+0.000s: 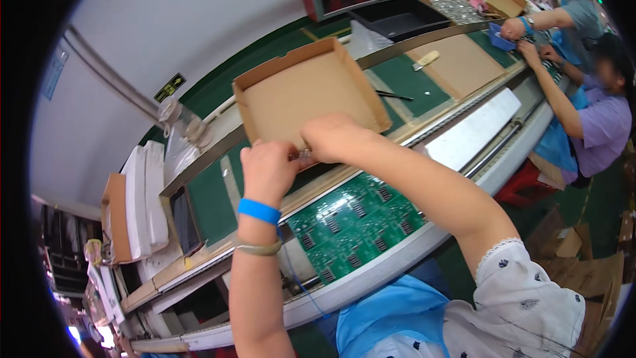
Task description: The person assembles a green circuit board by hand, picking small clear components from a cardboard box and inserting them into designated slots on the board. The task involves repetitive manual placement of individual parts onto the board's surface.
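My left hand (268, 167) and my right hand (334, 138) come together at the near edge of a shallow cardboard box (301, 96). Between their fingertips is a cluster of small shiny parts (304, 154), too small to name. Both hands have their fingers closed around it. A blue wrist strap (259, 211) with a thin cord and a bracelet circle my left wrist. Below my hands, a green circuit board panel (351, 222) with black components lies flat on the conveyor line; my right forearm passes over its far right corner.
Tweezers (395, 95) and a pale-handled tool (426, 60) lie right of the box. Beyond stands a black tray (401, 21). Two co-workers sit at the far right, one reaching to a blue bin (501, 38). White foam pieces (147, 202) stand at left.
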{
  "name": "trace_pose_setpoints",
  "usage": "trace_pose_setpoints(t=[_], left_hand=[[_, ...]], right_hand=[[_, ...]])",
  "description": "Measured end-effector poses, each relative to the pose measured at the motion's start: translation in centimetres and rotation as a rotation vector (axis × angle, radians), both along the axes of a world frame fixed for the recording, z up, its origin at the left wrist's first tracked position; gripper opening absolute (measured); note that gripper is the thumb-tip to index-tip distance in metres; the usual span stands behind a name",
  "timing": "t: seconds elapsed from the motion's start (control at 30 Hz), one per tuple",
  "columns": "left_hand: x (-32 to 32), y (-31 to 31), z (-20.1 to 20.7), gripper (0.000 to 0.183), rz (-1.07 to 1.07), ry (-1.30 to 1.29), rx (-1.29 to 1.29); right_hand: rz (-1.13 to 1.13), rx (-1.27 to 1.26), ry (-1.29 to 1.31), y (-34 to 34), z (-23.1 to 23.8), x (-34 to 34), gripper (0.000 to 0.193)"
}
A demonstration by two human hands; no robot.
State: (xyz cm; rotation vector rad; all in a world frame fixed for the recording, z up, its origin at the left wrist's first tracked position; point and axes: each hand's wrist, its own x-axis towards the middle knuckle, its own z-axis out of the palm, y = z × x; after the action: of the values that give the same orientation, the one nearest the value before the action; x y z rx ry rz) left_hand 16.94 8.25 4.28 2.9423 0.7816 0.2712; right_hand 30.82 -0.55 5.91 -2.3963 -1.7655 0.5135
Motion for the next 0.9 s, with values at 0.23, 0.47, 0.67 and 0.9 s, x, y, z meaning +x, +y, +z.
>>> trace_pose_setpoints(t=[0.23,0.47,0.67,0.9], left_hand=[[0.1,0.3,-1.5,0.013,0.020,-0.079,-0.025],[0.3,-0.2,-2.2,0.006,0.007,-0.238,0.036],[0.3,-0.3,-2.0,0.007,0.008,-0.340,-0.017],[-0.6,-5.1,0.5,0.011,-0.094,-0.629,-0.339]], right_hand=[[-0.017,0.158,0.137,0.0,-1.9,0.9,0.017],[-0.031,0.394,0.276,-1.3,-3.5,2.1,0.017],[-0.069,0.507,0.354,-2.1,-3.0,2.0,0.018],[-0.148,0.628,0.780,-7.9,-1.0,1.4,0.015]])
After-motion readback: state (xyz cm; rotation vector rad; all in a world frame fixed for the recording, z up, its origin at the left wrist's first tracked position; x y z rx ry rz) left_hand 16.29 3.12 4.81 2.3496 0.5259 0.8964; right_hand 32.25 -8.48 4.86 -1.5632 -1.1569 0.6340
